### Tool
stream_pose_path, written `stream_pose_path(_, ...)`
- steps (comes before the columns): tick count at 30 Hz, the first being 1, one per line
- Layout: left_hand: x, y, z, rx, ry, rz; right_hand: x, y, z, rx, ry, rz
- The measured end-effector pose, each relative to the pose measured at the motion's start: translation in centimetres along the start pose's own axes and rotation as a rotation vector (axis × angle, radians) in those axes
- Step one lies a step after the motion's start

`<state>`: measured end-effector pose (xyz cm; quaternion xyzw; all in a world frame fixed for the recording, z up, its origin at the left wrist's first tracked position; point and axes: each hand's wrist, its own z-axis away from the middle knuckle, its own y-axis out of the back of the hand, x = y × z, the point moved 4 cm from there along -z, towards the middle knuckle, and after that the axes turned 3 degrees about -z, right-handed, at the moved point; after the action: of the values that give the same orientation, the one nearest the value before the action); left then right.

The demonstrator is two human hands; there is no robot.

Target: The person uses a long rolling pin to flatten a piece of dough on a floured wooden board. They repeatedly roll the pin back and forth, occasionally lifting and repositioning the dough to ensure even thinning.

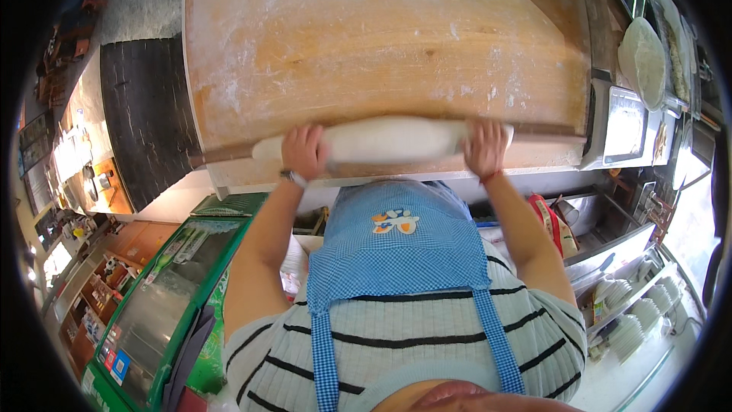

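A sheet of pale dough (394, 138) is wrapped around a long wooden rolling pin (546, 131) near the front edge of a floured wooden board (400, 57). The pin's bare ends stick out on both sides, and the roll is blurred by motion. Toward the left end of the dough, my left hand (306, 151) curls over it, a watch or bracelet on the wrist. My right hand (486, 147) grips the dough's right end in the same way, with a red cord around the wrist. Both palms are hidden beneath the fingers.
A kitchen scale (623, 123) stands right of the board, below a bowl-shaped scoop (642, 63) with white residue. A black tabletop (146, 120) adjoins on the left. Behind me are a green display fridge (171, 280) at left and stacked dishes (635, 315) at right.
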<state>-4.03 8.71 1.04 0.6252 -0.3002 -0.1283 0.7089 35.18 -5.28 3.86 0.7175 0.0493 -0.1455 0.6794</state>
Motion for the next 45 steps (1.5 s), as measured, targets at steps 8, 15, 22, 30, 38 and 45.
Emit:
stream_pose_path(8,-1.9,0.1,-6.2,0.071,-0.01,-0.012,2.3,-3.3,-7.6,0.021,0.229,0.021)
stream_pose_path(15,-0.1,0.7,-11.2,0.288,-0.091,-0.053,0.5,-3.0,-12.6,0.023,0.083,0.037)
stream_pose_path(22,-0.9,-0.9,-16.3,0.183,0.039,-0.126,-2.5,-4.3,-18.3,-0.073,0.131,0.095)
stream_pose_path(30,-4.7,2.6,-18.1,0.479,-0.057,-0.144,3.3,-2.5,-18.8,0.365,0.168,0.066)
stream_pose_path(38,-4.7,1.8,-17.3,-0.161,0.205,-0.068,3.6,-2.3,-19.9,-0.049,-0.16,0.08)
stream_pose_path(45,-2.4,0.9,4.5,0.047,-0.35,-0.071,-0.6,0.0,4.3,-0.09,0.278,-0.109)
